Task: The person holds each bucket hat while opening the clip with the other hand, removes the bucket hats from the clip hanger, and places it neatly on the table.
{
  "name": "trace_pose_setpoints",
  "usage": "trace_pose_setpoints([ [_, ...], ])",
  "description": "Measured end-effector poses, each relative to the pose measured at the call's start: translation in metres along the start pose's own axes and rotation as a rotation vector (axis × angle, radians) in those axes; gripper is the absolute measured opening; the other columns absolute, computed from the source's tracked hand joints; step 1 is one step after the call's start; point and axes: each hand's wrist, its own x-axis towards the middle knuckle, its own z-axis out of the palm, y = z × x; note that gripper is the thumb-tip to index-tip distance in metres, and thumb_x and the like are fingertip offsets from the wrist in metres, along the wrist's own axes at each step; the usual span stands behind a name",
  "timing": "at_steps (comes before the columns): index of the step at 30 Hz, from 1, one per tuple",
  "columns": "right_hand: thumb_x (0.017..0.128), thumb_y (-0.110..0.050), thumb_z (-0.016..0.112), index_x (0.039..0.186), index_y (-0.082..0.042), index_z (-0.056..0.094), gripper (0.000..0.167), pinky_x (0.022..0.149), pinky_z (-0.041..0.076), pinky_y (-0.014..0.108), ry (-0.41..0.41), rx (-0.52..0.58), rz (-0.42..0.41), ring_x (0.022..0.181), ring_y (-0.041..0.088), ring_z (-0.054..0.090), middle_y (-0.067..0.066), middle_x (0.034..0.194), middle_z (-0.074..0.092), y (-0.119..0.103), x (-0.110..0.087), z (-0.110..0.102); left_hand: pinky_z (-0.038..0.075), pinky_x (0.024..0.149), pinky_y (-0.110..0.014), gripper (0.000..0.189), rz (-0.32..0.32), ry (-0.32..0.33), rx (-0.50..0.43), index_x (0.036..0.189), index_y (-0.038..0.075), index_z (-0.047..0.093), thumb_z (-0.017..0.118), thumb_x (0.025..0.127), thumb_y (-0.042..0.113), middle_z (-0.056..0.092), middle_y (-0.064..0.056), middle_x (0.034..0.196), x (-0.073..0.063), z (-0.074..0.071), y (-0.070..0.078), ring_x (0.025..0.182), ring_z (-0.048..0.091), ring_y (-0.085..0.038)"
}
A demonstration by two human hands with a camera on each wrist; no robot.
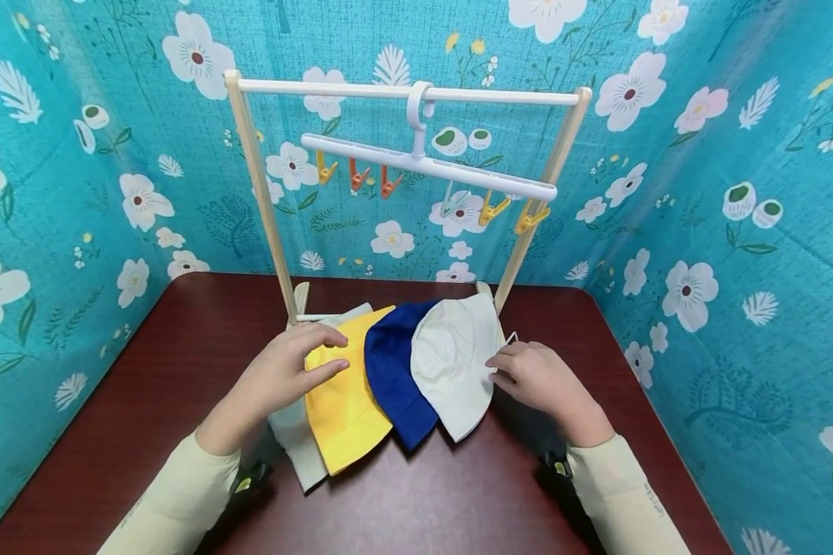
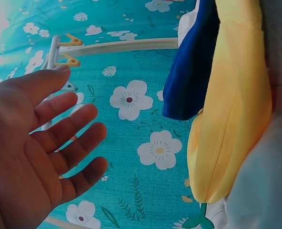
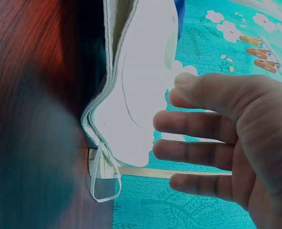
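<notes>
Several bucket hats lie overlapping in a row on the table. A pale grey hat point(image 1: 296, 439) is mostly hidden at the left end under a yellow hat point(image 1: 350, 408). Beside that come a navy blue hat point(image 1: 397, 370) and, at the right end, a white hat point(image 1: 451, 354) with a thin white cord loop point(image 3: 105, 179) at its brim. My left hand point(image 1: 291, 366) hovers by the yellow hat's left side, fingers relaxed and the palm holding nothing. At the white hat's right edge is my right hand point(image 1: 537, 378), its fingers loosely extended and apart from the cloth in the right wrist view.
Behind the hats stands a wooden rack point(image 1: 257, 169). From its top bar hangs a white clip hanger point(image 1: 426, 163), tilted lower on the right, with several yellow, orange and pale clips. Flowered teal cloth point(image 1: 736, 231) surrounds the dark red table point(image 1: 416, 509).
</notes>
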Motion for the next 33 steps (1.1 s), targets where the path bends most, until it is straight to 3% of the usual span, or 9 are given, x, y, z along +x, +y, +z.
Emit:
trace_pose_setpoints([
  [7, 0.083, -0.025, 0.087, 0.105, -0.016, 0.081, 0.025, 0.083, 0.06, 0.04, 0.023, -0.024, 0.012, 0.089, 0.017, 0.071, 0.001, 0.097, 0.076, 0.002, 0.0, -0.001, 0.055, 0.095, -0.044, 0.03, 0.108, 0.027, 0.179, 0.114, 0.017, 0.072, 0.079, 0.091, 0.035, 0.073, 0.002, 0.113, 0.001, 0.003, -0.007, 0.11, 0.067, -0.02],
  [15, 0.088, -0.028, 0.081, 0.107, -0.016, 0.081, 0.022, 0.085, 0.058, 0.041, 0.072, -0.044, 0.019, 0.093, 0.018, 0.07, 0.001, 0.1, 0.076, 0.008, -0.001, 0.003, 0.05, 0.09, -0.046, 0.032, 0.121, 0.032, 0.35, 0.112, 0.015, 0.072, 0.078, 0.091, 0.039, 0.072, -0.002, 0.111, 0.0, 0.003, -0.012, 0.107, 0.063, -0.025],
  [24, 0.087, -0.028, 0.082, 0.106, -0.015, 0.08, 0.022, 0.083, 0.057, 0.043, 0.123, -0.037, 0.036, 0.093, 0.021, 0.069, 0.002, 0.101, 0.075, 0.015, -0.002, 0.004, 0.049, 0.089, -0.049, 0.037, 0.085, 0.045, 0.39, 0.113, 0.013, 0.072, 0.081, 0.088, 0.039, 0.071, -0.004, 0.111, -0.001, -0.004, -0.024, 0.105, 0.062, -0.026],
  [33, 0.087, -0.027, 0.083, 0.109, -0.015, 0.079, 0.026, 0.089, 0.056, 0.046, 0.152, -0.022, 0.07, 0.1, 0.024, 0.069, 0.004, 0.108, 0.075, 0.023, -0.002, 0.001, 0.048, 0.092, -0.05, 0.038, 0.051, 0.109, 0.376, 0.113, 0.014, 0.074, 0.086, 0.084, 0.035, 0.072, -0.005, 0.108, 0.0, -0.018, -0.038, 0.106, 0.06, -0.027],
])
